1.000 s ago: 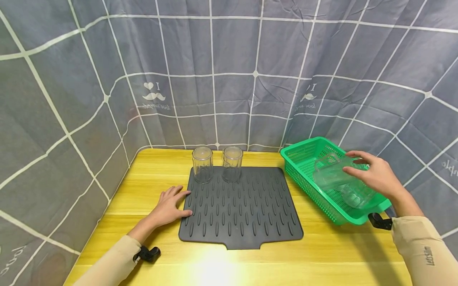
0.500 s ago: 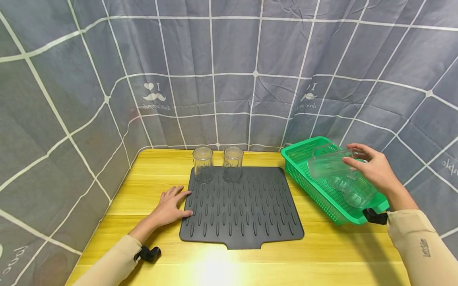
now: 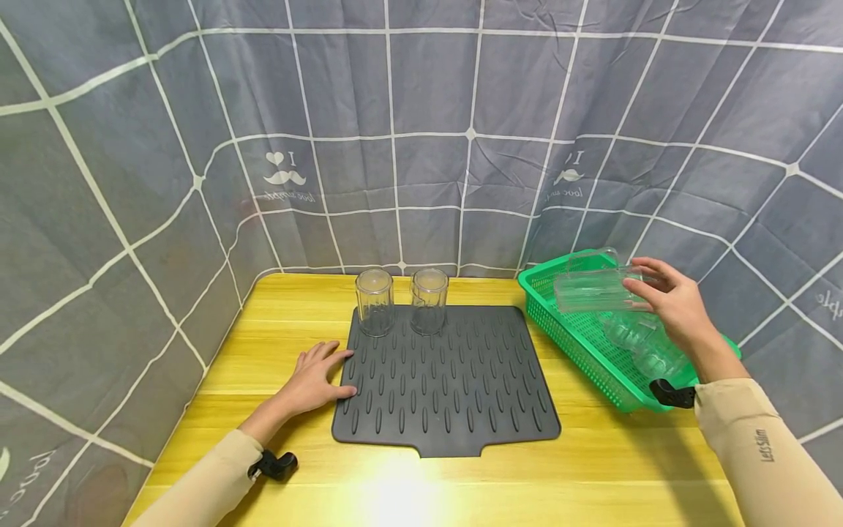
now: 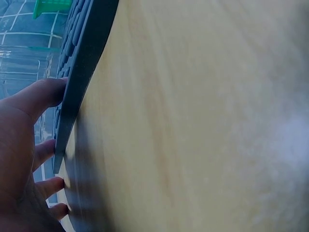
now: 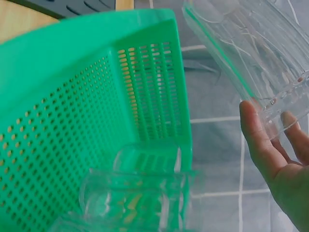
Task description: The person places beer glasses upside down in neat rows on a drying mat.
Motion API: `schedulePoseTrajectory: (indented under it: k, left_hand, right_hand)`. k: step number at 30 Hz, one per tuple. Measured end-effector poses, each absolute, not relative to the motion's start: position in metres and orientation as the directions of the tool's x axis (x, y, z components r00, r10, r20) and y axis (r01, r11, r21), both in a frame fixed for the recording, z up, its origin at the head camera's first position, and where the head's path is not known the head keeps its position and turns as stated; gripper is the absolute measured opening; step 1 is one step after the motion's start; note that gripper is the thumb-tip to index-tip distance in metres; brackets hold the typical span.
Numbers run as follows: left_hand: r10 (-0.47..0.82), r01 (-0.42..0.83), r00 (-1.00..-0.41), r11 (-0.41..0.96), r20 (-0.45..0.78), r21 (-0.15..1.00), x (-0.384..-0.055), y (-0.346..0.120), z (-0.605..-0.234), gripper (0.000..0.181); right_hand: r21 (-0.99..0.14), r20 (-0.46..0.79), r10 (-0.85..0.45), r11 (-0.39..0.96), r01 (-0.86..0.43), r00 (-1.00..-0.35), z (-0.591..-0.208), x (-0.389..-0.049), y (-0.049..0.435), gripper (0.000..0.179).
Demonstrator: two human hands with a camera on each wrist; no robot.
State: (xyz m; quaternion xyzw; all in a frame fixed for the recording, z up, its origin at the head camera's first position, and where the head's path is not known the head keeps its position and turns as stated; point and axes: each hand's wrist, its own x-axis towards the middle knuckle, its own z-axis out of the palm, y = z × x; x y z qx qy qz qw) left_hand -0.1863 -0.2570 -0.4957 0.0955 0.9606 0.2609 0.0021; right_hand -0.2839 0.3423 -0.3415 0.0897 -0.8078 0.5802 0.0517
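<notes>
We see the basket (image 3: 573, 333) partly hidden behind the right hand (image 3: 675, 307), and the wooden table (image 4: 203, 121) is blurred (left wrist view)

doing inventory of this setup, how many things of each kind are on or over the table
clear glasses on the mat: 2
clear glass in the right hand: 1
clear glasses lying in the basket: at least 2
green basket: 1
dark mat: 1
Total: at least 7

green basket (image 3: 579, 337), dark grey ribbed mat (image 3: 448, 380), yellow table (image 3: 593, 468)
</notes>
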Motion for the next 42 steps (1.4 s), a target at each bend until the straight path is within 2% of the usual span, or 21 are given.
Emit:
schedulePoseTrajectory:
  k: [15,25,42]
  left_hand:
    - [0.187,0.173,-0.982,0.853,0.021,0.492,-0.188,-0.259,-0.496,0.080]
    - [0.190,0.175,-0.982,0.861,0.017,0.478,-0.188,-0.257,-0.492,0.079]
    - [0.170,0.149,-0.985,0.872,-0.004,0.467,-0.189,-0.250,-0.482,0.071]
  right_hand:
    - [-0.987,0.159,-0.115,-0.012,-0.159,-0.981,-0.351,-0.291,0.317,0.042]
    - [-0.984,0.160,-0.152,-0.106,-0.144,-0.975,-0.360,-0.290,0.303,0.040]
    - [-0.989,0.119,-0.172,-0.107,-0.101,-0.978,-0.373,-0.291,0.276,0.042]
